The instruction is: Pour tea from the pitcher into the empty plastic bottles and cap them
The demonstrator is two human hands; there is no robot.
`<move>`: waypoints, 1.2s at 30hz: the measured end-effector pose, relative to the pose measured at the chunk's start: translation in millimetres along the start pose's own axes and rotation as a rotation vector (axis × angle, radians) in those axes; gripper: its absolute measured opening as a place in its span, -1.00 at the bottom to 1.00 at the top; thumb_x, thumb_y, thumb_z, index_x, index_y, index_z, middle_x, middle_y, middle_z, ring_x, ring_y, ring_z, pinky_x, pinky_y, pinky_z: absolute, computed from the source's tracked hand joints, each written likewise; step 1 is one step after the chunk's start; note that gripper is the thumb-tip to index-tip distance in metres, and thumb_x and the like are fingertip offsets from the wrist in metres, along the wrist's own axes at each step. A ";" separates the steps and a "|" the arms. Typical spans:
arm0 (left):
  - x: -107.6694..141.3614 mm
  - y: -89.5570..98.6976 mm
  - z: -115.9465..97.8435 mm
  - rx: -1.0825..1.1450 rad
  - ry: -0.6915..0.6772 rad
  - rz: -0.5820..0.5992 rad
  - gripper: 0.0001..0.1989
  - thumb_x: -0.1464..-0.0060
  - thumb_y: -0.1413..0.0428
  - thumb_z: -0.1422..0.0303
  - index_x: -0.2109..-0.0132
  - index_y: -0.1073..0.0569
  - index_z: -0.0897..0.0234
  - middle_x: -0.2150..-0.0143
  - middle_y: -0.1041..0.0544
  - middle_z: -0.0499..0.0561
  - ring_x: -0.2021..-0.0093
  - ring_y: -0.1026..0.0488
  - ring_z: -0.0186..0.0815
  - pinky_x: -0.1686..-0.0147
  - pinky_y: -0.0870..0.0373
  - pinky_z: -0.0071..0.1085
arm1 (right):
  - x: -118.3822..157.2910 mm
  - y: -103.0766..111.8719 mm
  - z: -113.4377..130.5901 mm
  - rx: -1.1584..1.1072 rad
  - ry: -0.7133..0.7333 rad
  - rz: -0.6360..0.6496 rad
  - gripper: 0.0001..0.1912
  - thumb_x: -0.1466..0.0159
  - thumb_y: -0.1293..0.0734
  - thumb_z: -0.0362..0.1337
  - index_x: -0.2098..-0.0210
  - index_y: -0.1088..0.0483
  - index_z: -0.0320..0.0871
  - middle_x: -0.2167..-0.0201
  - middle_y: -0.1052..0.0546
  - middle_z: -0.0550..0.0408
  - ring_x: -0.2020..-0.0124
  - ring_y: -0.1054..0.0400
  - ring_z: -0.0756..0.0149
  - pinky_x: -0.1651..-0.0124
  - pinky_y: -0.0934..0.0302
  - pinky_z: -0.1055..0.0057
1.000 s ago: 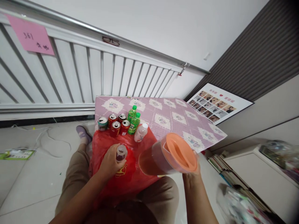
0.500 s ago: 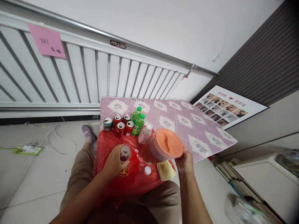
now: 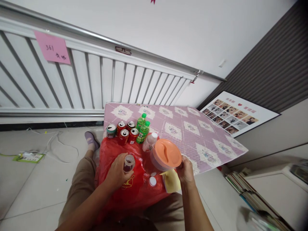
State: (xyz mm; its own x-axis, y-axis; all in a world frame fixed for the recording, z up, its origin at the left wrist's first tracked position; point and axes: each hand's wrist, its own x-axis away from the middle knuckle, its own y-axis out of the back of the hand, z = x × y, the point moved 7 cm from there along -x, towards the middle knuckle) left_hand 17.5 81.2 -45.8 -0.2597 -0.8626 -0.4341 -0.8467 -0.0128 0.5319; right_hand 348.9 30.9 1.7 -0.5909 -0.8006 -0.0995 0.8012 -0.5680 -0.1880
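Observation:
My left hand (image 3: pixel 117 171) is wrapped round a small clear bottle (image 3: pixel 129 163) whose uncapped mouth faces up; dark contents show inside. With my right hand (image 3: pixel 185 168) I grip the side of a clear pitcher (image 3: pixel 155 163) with an orange lid (image 3: pixel 167 153); its handle is mostly hidden by the fingers. The pitcher stands close to the right of the bottle, near upright. A white cap (image 3: pixel 152 181) lies on the red plastic bag (image 3: pixel 134 202) between my hands. Beside it is a yellow cloth (image 3: pixel 172 181). Behind the pitcher stands a white-capped bottle (image 3: pixel 149 142).
Several drink cans (image 3: pixel 124 136) and two green bottles (image 3: pixel 143 132) stand at the back left of the table covered by a floral cloth (image 3: pixel 173 130). A white radiator (image 3: pixel 96 80) runs behind. Books (image 3: pixel 247 189) are stacked at right.
The pitcher in my right hand has moved left, closer to the bottle, and looks less tilted. My left hand still holds the small bottle in nearly the same place.

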 end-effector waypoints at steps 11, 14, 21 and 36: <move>0.5 0.0 0.0 0.001 0.014 0.009 -0.37 0.06 -0.22 0.36 -0.18 -0.26 0.28 -0.09 -0.49 0.23 -0.09 -0.49 0.01 -0.11 -0.45 0.02 | -12.7 18.1 -30.7 0.017 -0.073 0.042 -0.60 -0.28 -0.37 -0.03 0.50 -0.28 -0.18 0.62 -0.24 0.32 0.64 -0.10 0.55 0.57 -0.08 0.55; 1.1 -0.4 1.1 0.013 0.014 0.012 -0.36 0.04 -0.22 0.34 -0.19 -0.25 0.27 -0.09 -0.48 0.22 -0.08 -0.49 0.00 -0.11 -0.45 0.03 | -15.8 21.3 -38.4 0.037 -0.081 0.046 -0.72 -0.39 -0.30 -0.10 0.27 -0.39 -0.22 0.46 -0.40 0.24 0.56 -0.25 0.53 0.51 -0.22 0.54; 1.8 0.6 0.7 0.024 0.017 0.012 -0.39 -0.01 -0.21 0.31 -0.20 -0.26 0.27 -0.10 -0.47 0.18 -0.10 -0.48 -0.01 -0.13 -0.44 0.01 | -16.1 17.7 -42.3 0.078 -0.039 0.040 -0.74 -0.39 -0.31 -0.12 0.24 -0.40 -0.23 0.43 -0.43 0.22 0.55 -0.27 0.53 0.50 -0.24 0.53; 4.0 -4.6 9.5 0.077 0.086 0.012 -0.26 0.05 -0.24 0.30 -0.26 -0.20 0.30 -0.20 -0.42 0.23 -0.18 -0.43 0.09 -0.18 -0.38 0.04 | -0.1 6.4 -19.5 0.292 0.061 0.082 -0.46 -0.23 -0.29 0.17 0.61 -0.12 -0.09 0.65 -0.16 0.29 0.59 -0.05 0.46 0.50 -0.03 0.46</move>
State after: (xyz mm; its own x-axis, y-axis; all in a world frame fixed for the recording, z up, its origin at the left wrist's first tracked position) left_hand 16.0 82.6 -56.9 -0.2322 -0.9028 -0.3620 -0.8776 0.0340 0.4781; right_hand 352.3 31.0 -18.5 -0.5208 -0.8380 -0.1627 0.8343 -0.5400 0.1112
